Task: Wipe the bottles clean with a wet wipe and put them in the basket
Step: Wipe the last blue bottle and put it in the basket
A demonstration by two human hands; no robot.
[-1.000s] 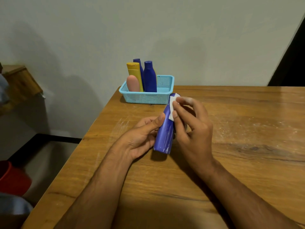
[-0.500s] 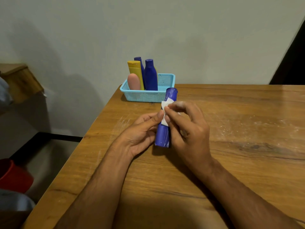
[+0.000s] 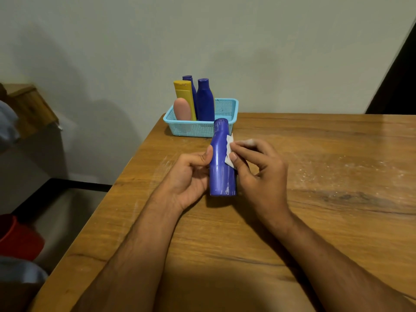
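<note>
A blue bottle [image 3: 220,163] is held just above the wooden table [image 3: 315,199], its cap pointing away toward the basket. My left hand [image 3: 186,176] grips its left side, thumb up on the bottle's shoulder. My right hand [image 3: 258,174] pinches a small white wet wipe [image 3: 229,152] against the bottle's right side. A light-blue mesh basket [image 3: 227,109] stands at the table's far left corner. It holds a pink bottle [image 3: 182,109], a yellow bottle [image 3: 183,91] and two upright blue bottles [image 3: 205,100].
The table's left edge runs diagonally close to my left forearm. White streaks of dust mark the tabletop right of my hands. A red bucket [image 3: 18,237] sits on the floor at the left, a wooden piece [image 3: 29,106] stands behind it.
The bottle has turned in my left hand, showing a broad clean face. My right hand slid the wipe from the bottle's front to its right side.
</note>
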